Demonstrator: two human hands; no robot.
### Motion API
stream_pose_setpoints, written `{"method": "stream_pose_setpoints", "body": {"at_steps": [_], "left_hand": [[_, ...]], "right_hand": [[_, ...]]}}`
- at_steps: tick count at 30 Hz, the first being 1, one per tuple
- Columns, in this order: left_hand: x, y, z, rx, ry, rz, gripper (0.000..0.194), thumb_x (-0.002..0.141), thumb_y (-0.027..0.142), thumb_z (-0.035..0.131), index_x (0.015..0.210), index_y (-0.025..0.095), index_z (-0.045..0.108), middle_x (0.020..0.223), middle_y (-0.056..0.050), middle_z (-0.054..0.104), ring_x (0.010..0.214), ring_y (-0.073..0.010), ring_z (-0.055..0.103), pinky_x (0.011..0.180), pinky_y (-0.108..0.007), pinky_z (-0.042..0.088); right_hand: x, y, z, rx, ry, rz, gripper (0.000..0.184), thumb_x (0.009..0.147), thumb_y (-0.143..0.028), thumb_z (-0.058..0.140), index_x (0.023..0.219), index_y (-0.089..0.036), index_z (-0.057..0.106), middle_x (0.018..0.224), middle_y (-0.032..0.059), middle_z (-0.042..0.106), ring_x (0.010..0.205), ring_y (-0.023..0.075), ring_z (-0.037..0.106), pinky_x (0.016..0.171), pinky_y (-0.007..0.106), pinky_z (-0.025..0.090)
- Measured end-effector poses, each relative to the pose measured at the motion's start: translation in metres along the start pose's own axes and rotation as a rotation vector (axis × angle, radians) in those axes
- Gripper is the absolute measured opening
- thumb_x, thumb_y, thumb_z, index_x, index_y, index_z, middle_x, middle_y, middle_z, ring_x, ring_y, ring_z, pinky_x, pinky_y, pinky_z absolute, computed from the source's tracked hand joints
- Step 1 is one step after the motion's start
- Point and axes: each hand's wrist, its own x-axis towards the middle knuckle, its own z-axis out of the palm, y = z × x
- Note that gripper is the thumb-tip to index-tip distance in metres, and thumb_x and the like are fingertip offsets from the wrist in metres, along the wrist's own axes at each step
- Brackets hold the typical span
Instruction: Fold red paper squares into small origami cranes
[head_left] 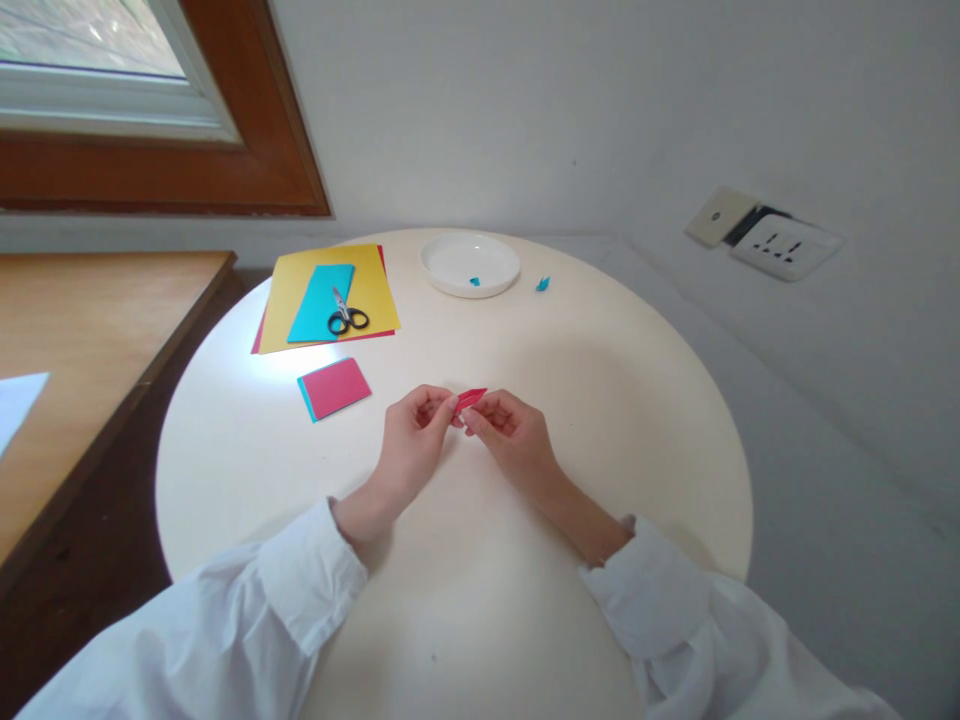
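A small folded piece of red paper is held up between my two hands over the middle of the table. My left hand pinches its left end between thumb and fingers. On the other side, my right hand pinches the paper's lower right part, with the fingers curled in. The paper's pointed tip sticks out toward the upper right. To the left of my hands lies a small stack of red and blue paper pieces, red on top.
Scissors with black handles rest on blue paper over yellow and red sheets. A white plate at the back holds a small blue paper piece. Beside it lies a folded blue paper piece. A wall borders the round table.
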Motion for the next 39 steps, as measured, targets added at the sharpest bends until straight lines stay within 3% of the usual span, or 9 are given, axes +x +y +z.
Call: {"method": "stream_pose_setpoints", "body": {"at_steps": [5, 15, 28, 39], "left_hand": [[-0.0012, -0.0015, 0.0007, 0.036, -0.019, 0.041, 0.015, 0.074, 0.027, 0.062, 0.065, 0.015, 0.061, 0.061, -0.002, 0.063, 0.057, -0.0118, 0.056, 0.055, -0.023, 0.044], [-0.0019, -0.0025, -0.0005, 0.053, -0.058, 0.037, 0.016, 0.073, 0.028, 0.063, 0.064, 0.014, 0.062, 0.062, -0.002, 0.065, 0.058, -0.0123, 0.057, 0.056, -0.023, 0.044], [-0.0006, -0.0053, -0.0004, 0.009, -0.04, -0.022, 0.019, 0.071, 0.031, 0.066, 0.066, 0.013, 0.065, 0.065, -0.004, 0.067, 0.061, -0.0143, 0.059, 0.059, -0.025, 0.045], [-0.0021, -0.005, 0.0014, 0.009, -0.025, -0.03, 0.017, 0.07, 0.03, 0.065, 0.066, 0.013, 0.065, 0.065, -0.004, 0.067, 0.061, -0.0142, 0.059, 0.058, -0.025, 0.044]], "right_hand": [[0.001, -0.0035, 0.0024, 0.015, -0.006, -0.009, 0.011, 0.073, -0.027, 0.06, 0.064, -0.02, 0.058, 0.062, -0.002, 0.062, 0.059, 0.0119, 0.059, 0.06, 0.024, 0.048], [0.0022, -0.0038, 0.0004, 0.051, 0.017, -0.007, 0.018, 0.071, -0.024, 0.057, 0.056, -0.019, 0.05, 0.054, -0.0044, 0.055, 0.053, 0.0094, 0.052, 0.055, 0.023, 0.043], [0.0033, -0.0009, 0.0, 0.045, 0.029, 0.09, 0.012, 0.07, -0.029, 0.06, 0.068, -0.018, 0.062, 0.061, -0.0004, 0.063, 0.056, 0.0115, 0.056, 0.056, 0.025, 0.047], [0.0022, 0.0007, 0.0018, 0.016, 0.05, 0.088, 0.015, 0.071, -0.031, 0.059, 0.067, -0.017, 0.06, 0.06, 0.0, 0.061, 0.055, 0.0112, 0.054, 0.054, 0.024, 0.045]]}}
